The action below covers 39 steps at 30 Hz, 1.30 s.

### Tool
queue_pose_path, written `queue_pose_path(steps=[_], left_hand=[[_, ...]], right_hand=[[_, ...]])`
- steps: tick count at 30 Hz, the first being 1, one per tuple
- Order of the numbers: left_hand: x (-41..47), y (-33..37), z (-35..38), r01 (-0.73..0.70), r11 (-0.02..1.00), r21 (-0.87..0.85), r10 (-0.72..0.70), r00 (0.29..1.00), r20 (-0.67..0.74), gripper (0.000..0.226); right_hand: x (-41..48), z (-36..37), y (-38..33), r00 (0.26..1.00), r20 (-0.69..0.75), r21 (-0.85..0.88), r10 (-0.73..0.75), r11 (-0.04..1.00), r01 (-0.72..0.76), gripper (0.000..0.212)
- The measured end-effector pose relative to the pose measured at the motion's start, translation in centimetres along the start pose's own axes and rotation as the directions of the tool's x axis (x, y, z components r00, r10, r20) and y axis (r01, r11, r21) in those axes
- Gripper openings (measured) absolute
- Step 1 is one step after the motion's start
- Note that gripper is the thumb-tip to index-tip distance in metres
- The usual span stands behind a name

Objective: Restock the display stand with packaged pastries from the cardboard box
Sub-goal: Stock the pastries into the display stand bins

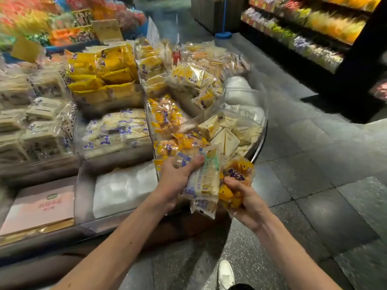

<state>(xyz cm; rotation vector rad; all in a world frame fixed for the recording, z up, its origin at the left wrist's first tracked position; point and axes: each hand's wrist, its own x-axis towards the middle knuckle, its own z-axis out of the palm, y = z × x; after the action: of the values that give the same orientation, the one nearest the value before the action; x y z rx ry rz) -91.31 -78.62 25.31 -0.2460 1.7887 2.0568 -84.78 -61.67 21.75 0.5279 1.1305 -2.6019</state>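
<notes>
My left hand [174, 178] grips a stack of pale packaged pastries [204, 183] with blue print, thumb on top. My right hand [245, 197] grips orange-yellow pastry packs [236, 178] beside them. Both hands are at the near front corner of the clear acrylic display stand [83, 185]. Its compartments hold yellow packs [104, 78], white-and-blue packs [117, 128], orange packs [165, 116] and white triangular packs [226, 135]. The near compartment right of the pink box shows only a white liner [123, 187]. No cardboard box is in view.
A pink flat box [39, 206] lies at the stand's near left. Dark tiled floor [314, 164] stretches to the right, with a lit shelf of goods [314, 28] beyond. My white shoe [226, 273] is below. A blue pole base [223, 35] stands far back.
</notes>
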Motion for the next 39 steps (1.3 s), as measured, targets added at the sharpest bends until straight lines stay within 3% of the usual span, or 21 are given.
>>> queue_pose_path(steps=[2,4,13,15,17,19,20,28,31,33,37,39], left_hand=[[1.6,1.2,-0.7,0.017,1.0,-0.018,-0.018,0.998,-0.064,0.066],[3.0,2.7,-1.6,0.012,1.0,-0.022,-0.015,0.992,-0.125,0.056],[6.6,6.9,-7.5,-0.061,0.996,-0.062,0.032,0.922,-0.387,0.064],[7.1,7.0,-9.4,-0.065,0.995,-0.073,0.028,0.906,-0.423,0.056],[7.5,7.0,-11.3,-0.057,0.993,-0.107,0.004,0.898,-0.441,0.044],[8.1,7.0,-13.4,-0.039,0.986,-0.16,-0.035,0.901,-0.433,0.037],[8.5,7.1,-14.5,-0.031,0.983,-0.183,-0.05,0.906,-0.42,0.035],[12.5,9.7,-23.3,0.052,0.958,-0.281,-0.113,0.972,-0.207,0.038],[14.0,10.9,-26.2,0.043,0.969,-0.245,-0.078,0.988,-0.135,0.035],[14.7,11.9,-27.7,0.029,0.973,-0.229,-0.061,0.989,-0.131,0.025],[16.1,13.1,-30.2,0.074,0.979,-0.188,-0.09,0.993,-0.082,0.051],[16.7,13.4,-30.9,0.087,0.979,-0.182,-0.102,0.992,-0.075,0.05]], right_hand=[[3.0,0.6,-1.3,0.998,0.043,-0.066,0.053,0.997,-0.05,0.063],[5.8,1.1,-2.6,0.992,0.059,-0.106,0.109,0.989,-0.103,0.047],[15.2,6.1,-4.8,0.95,0.132,-0.198,0.282,0.947,-0.254,0.025],[16.7,7.2,-4.4,0.942,0.143,-0.191,0.305,0.942,-0.276,0.015],[18.0,8.4,-3.7,0.928,0.151,-0.195,0.34,0.931,-0.309,0.03],[19.6,9.3,-2.6,0.919,0.164,-0.186,0.357,0.927,-0.327,0.064],[20.2,9.8,-2.1,0.917,0.158,-0.184,0.366,0.924,-0.337,0.071],[22.9,15.7,2.2,0.961,0.099,0.019,0.259,0.965,-0.262,0.053],[23.6,17.8,4.2,0.967,0.11,0.104,0.228,0.965,-0.239,0.079],[24.1,18.7,4.9,0.972,0.129,0.147,0.196,0.966,-0.214,0.077],[25.1,20.1,5.4,0.979,0.139,0.25,0.152,0.951,-0.183,0.084],[25.5,21.0,5.2,0.981,0.145,0.257,0.127,0.953,-0.161,0.085]])
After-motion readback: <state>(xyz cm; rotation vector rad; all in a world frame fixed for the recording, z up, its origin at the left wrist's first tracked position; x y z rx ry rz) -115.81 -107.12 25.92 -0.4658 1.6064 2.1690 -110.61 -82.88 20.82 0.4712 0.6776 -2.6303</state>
